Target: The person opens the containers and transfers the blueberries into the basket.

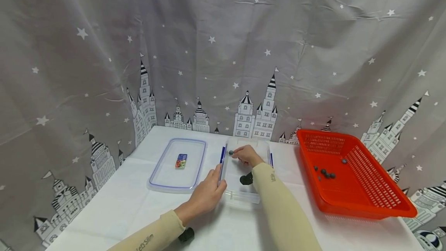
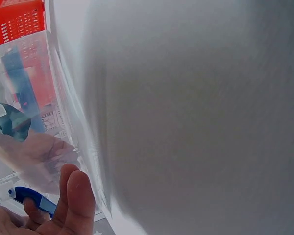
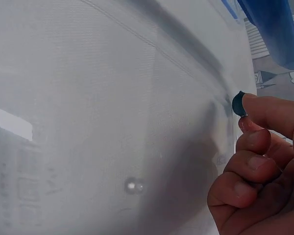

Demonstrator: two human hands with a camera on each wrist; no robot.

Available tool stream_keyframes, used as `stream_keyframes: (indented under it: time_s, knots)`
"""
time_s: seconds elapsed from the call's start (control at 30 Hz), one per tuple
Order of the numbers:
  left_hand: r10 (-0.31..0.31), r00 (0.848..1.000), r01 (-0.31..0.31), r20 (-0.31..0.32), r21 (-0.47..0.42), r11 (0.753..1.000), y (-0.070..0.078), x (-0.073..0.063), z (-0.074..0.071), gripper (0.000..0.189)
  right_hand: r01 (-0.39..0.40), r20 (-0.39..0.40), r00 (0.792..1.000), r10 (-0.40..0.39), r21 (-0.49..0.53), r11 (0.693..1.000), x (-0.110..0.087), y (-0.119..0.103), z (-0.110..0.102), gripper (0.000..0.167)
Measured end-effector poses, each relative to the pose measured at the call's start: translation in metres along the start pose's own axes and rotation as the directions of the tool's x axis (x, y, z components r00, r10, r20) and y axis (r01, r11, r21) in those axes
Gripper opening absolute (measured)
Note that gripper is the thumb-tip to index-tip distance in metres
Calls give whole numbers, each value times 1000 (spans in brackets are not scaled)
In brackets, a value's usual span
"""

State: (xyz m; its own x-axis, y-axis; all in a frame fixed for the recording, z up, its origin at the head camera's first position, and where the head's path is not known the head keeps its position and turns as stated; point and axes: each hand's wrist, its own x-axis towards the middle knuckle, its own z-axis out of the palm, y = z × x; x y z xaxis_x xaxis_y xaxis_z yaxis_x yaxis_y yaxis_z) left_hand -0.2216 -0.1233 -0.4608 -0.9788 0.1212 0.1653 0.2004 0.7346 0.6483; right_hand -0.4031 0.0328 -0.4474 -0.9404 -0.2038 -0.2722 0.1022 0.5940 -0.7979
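Observation:
A clear plastic food container (image 1: 240, 193) with blue side latches stands on the white table. My left hand (image 1: 208, 189) grips its left wall; in the left wrist view, fingers (image 2: 80, 198) lie beside the clear plastic and a blue latch (image 2: 34, 198). Over the inside of the container, my right hand (image 1: 246, 154) pinches a blueberry (image 1: 231, 152) between thumb and fingertip. The right wrist view shows that blueberry (image 3: 238, 104) at the fingertips, close to the container wall, with the other fingers curled.
To the left lies a clear lid (image 1: 163, 181) with a blue rim and a small fruit-picture label (image 1: 181, 161). On the right stands a red plastic basket (image 1: 348, 200) with several blueberries (image 1: 325, 173) inside. A grey castle-print curtain (image 1: 223, 49) hangs behind the table.

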Motion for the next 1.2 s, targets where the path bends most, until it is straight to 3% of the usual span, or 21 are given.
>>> stream_keyframes:
  time_s: [0.43, 0.8, 1.2]
  knots:
    - [8, 1000, -8, -5, 1, 1000, -1, 1, 1, 65, -18, -66, 998, 18, -1, 1000, 9, 0, 9, 26]
    - [4, 1000, -4, 1, -3, 1000, -1, 0, 1, 64, 46, -116, 992, -45, 9, 999, 9, 2, 16, 22]
    - [-3, 1000, 3, 2, -1, 1000, 0, 0, 1, 64, 52, -123, 991, -50, 12, 999, 9, 1, 18, 20]
